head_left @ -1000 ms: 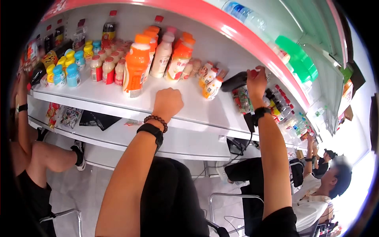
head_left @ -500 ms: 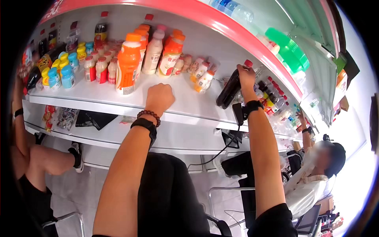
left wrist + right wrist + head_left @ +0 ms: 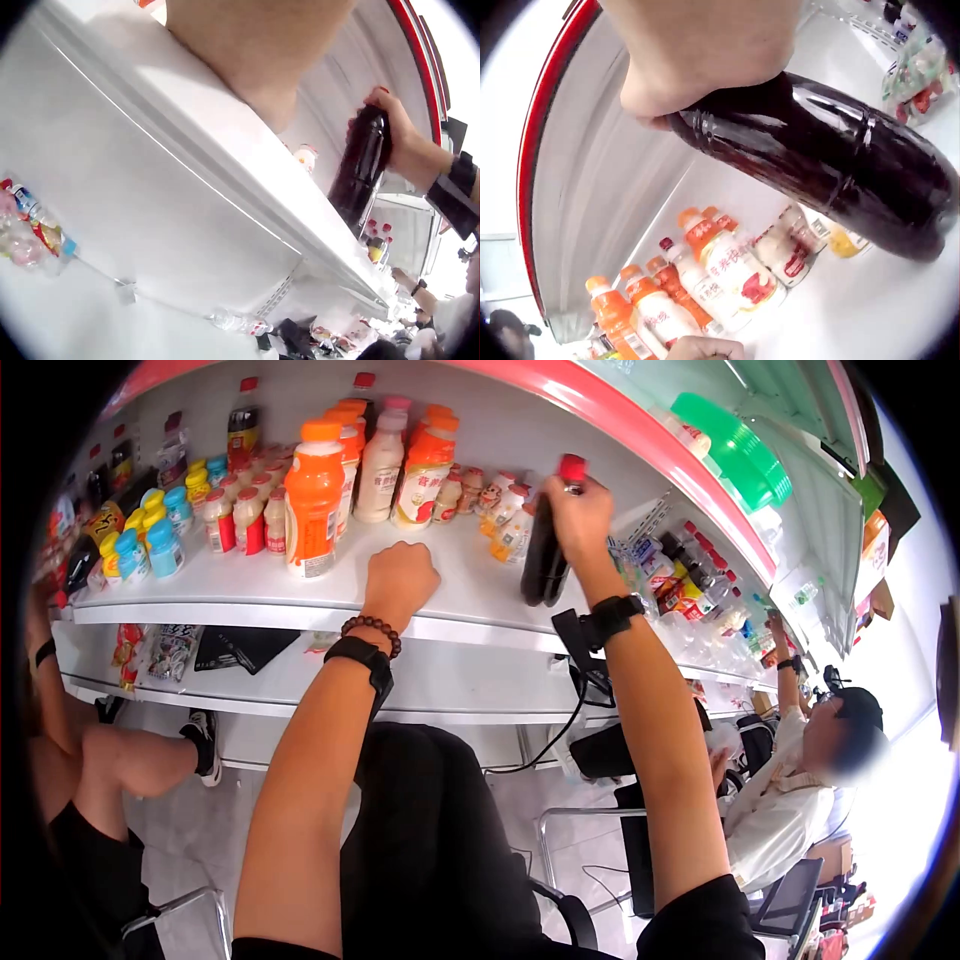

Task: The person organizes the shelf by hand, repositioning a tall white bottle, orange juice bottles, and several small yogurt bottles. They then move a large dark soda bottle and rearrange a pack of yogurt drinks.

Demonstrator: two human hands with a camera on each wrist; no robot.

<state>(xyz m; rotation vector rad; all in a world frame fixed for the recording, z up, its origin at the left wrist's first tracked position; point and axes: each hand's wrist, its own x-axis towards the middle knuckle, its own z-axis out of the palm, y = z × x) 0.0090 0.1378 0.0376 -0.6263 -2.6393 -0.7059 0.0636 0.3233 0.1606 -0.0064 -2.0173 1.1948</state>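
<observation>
My right hand (image 3: 580, 520) grips a dark bottle (image 3: 546, 560) with a red cap near its top; the bottle stands nearly upright over the shelf, and whether its base touches is unclear. In the right wrist view the dark bottle (image 3: 825, 157) stretches out below the hand (image 3: 705, 52). My left hand (image 3: 400, 582) rests as a fist at the shelf's front part, holding nothing. Beyond it are an orange bottle (image 3: 313, 505), a white bottle with a pink cap (image 3: 380, 470) and small orange-and-white bottles (image 3: 511, 535).
The white shelf (image 3: 450, 595) has a lower shelf (image 3: 450, 685) under it. Small yellow-capped and blue-capped bottles (image 3: 163, 550) stand at the left. A green container (image 3: 735, 450) is at the upper right. One person sits at each side; a black cable (image 3: 545, 750) hangs below.
The right hand has moved left along the shelf with the dark bottle, which has gone from lying tilted to nearly upright. The left hand stays a fist on the shelf.
</observation>
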